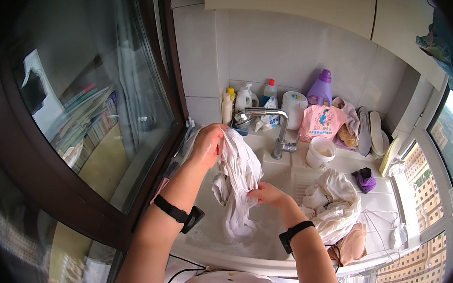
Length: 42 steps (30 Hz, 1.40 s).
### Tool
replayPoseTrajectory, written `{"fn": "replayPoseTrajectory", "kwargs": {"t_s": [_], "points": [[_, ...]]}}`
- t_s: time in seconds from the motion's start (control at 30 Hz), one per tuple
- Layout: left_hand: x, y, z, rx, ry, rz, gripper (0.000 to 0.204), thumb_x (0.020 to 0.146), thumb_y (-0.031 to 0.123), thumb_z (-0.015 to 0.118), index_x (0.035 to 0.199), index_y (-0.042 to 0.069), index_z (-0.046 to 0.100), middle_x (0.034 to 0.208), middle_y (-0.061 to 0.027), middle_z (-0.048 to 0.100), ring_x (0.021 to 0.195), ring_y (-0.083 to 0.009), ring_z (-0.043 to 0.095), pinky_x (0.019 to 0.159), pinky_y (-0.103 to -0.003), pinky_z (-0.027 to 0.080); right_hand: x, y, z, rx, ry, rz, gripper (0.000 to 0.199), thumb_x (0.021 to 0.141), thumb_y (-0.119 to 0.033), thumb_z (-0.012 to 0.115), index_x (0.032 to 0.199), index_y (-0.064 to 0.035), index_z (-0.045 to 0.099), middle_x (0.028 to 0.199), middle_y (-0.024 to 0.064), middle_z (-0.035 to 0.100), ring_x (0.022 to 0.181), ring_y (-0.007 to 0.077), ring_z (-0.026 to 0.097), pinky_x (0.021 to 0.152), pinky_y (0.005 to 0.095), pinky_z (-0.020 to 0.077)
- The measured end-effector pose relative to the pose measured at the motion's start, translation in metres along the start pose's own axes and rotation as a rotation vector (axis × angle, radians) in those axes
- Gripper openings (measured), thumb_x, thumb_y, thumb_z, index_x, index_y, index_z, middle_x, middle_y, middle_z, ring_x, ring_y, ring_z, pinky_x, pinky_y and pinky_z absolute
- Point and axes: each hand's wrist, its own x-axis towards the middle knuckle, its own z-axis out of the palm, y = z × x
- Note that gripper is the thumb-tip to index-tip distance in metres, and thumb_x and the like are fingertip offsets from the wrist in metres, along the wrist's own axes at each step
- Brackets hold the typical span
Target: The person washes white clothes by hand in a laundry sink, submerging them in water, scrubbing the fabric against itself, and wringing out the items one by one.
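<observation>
I have the left hand (208,146) raised over the white sink (231,257), its grip closed on the upper end of a wet white cloth (238,164). On my feed the cloth hangs in folds down into the basin, in front of the chrome faucet (282,142). Lower down, I've got the right hand (267,193) at the cloth's right edge, its grip narrow, fingers pinching the fabric. To the right I see a crumpled off-white cloth bundle (335,207) and, behind it, a white plastic tub (321,157).
</observation>
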Motion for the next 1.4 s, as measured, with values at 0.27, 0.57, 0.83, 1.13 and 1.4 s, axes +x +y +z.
{"fn": "replayPoseTrajectory", "kwargs": {"t_s": [0.27,0.57,0.83,1.13,1.4], "points": [[-0.021,0.010,-0.032,0.188,0.130,-0.214,0.025,0.065,0.000,0.040,0.081,-0.005,0.058,0.078,-0.0107,0.058,0.071,-0.0221,0.056,0.063,-0.032,0.048,-0.045,-0.060,-0.045,-0.175,0.071,-0.130,0.040,0.069,-0.027,0.073,0.099,-0.0043,0.061,0.082,-0.0016,0.058,0.071,0.0091,0.049,0.060,0.0241,0.0377],[-0.011,-0.045,-0.078,0.994,-0.104,-0.452,0.013,0.070,0.006,0.048,0.070,0.001,0.060,0.062,-0.0085,0.053,0.051,-0.0188,0.044,0.045,-0.034,0.034,-0.039,-0.051,-0.097,-1.012,0.615,-0.129,0.021,0.074,-0.029,0.060,0.090,-0.0179,0.067,0.090,0.0076,0.065,0.086,0.0236,0.061,0.073,0.0349,0.0482],[-0.019,-0.054,-0.032,0.835,-0.202,-0.335,0.020,0.070,0.003,0.047,0.079,0.000,0.065,0.079,-0.0093,0.062,0.075,-0.0181,0.056,0.070,-0.028,0.044,0.025,0.021,-0.033,-0.776,0.077,-0.036,0.034,0.073,-0.036,0.064,0.089,-0.0060,0.067,0.083,0.0099,0.066,0.079,0.0229,0.063,0.072,0.0326,0.0486],[-0.016,-0.015,-0.047,0.637,-0.060,-0.211,0.020,0.072,0.005,0.045,0.078,0.000,0.063,0.073,-0.0075,0.059,0.069,-0.0162,0.054,0.064,-0.029,0.045,0.048,0.038,-0.013,-0.575,-0.192,0.257,0.045,0.078,-0.036,0.063,0.110,-0.0043,0.057,0.094,0.0069,0.060,0.083,0.0157,0.056,0.071,0.0284,0.0479],[-0.028,-0.062,-0.092,1.045,-0.108,-0.520,0.024,0.070,0.007,0.046,0.084,-0.003,0.062,0.077,-0.0117,0.060,0.069,-0.0202,0.053,0.062,-0.035,0.042,-0.048,-0.055,-0.089,-0.643,0.121,0.114,0.032,0.073,-0.023,0.064,0.099,-0.0052,0.062,0.089,0.0054,0.061,0.074,0.0140,0.056,0.060,0.0272,0.0468]]}}
